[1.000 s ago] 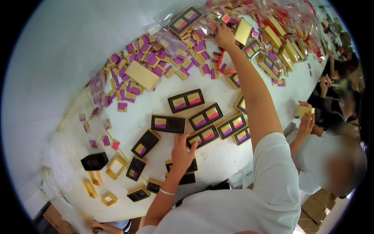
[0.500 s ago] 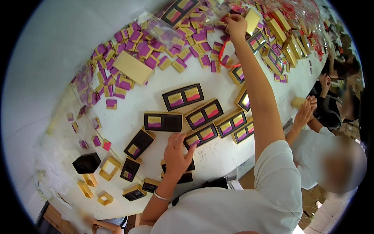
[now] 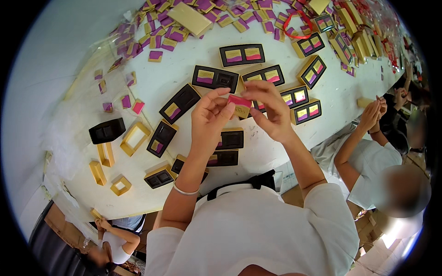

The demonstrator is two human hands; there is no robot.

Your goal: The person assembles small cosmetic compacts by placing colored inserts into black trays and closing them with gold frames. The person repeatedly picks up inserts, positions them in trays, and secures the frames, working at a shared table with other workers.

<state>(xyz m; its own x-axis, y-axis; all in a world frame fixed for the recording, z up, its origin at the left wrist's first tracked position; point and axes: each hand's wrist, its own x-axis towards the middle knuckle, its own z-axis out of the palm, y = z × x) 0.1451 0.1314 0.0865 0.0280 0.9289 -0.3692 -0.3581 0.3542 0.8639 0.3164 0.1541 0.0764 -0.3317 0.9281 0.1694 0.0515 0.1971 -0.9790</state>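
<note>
A small red-and-gold packet [image 3: 240, 108] is up in front of me, between my hands over the table. My left hand [image 3: 211, 117] pinches its left side between thumb and fingers. At its upper right edge are the curled fingertips of my right hand [image 3: 272, 110], with the thumb by its right side. Just beyond lies a gold-rimmed box with a black insert [image 3: 215, 79]; a purple-and-gold packet fills its left compartment and the right one is bare. Behind my right hand, a similar box [image 3: 263, 75] carries two packets, partly covered by the fingers.
Several filled boxes [image 3: 305, 112] stand to the right, part-filled ones [image 3: 179, 104] to the left. Loose purple-and-gold packets [image 3: 175, 34] heap along the far side, near a red ribbon loop [image 3: 298, 37]. Gold frames [image 3: 135, 139] lie at left. Co-workers [image 3: 368, 161] sit right and lower left.
My right hand has come back from the far pile and meets my left hand at the red-and-gold packet. My left hand has lifted off the boxes. The view has shifted nearer.
</note>
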